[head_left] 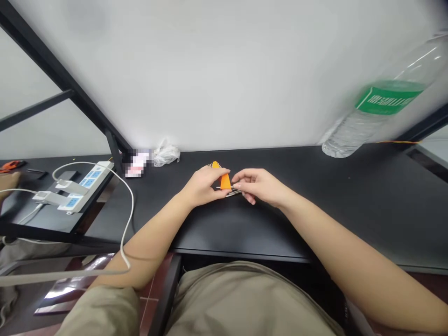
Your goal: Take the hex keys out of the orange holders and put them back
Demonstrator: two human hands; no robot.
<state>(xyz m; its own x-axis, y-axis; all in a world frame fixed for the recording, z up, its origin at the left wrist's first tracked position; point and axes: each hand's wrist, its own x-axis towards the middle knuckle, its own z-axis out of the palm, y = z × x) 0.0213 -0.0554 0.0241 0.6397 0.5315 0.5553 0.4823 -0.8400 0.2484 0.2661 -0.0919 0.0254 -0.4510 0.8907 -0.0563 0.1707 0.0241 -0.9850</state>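
Both of my hands meet over the black desk (332,196), close together at its middle. My left hand (203,186) is closed around an orange plastic piece (226,181), which stands partly hidden behind the fingers. My right hand (259,186) pinches a thin metal tool (231,193) with its fingertips, right against the orange piece. The tool's exact kind cannot be told, as my fingers cover most of it.
A power strip (84,189) with white plugs and a looping white cable (130,214) lies at the left. A plastic bag (166,154) and a pixelated item (136,163) sit along the wall. A water bottle (381,100) stands close at the right. A co-worker's hand (9,184) shows at the far left.
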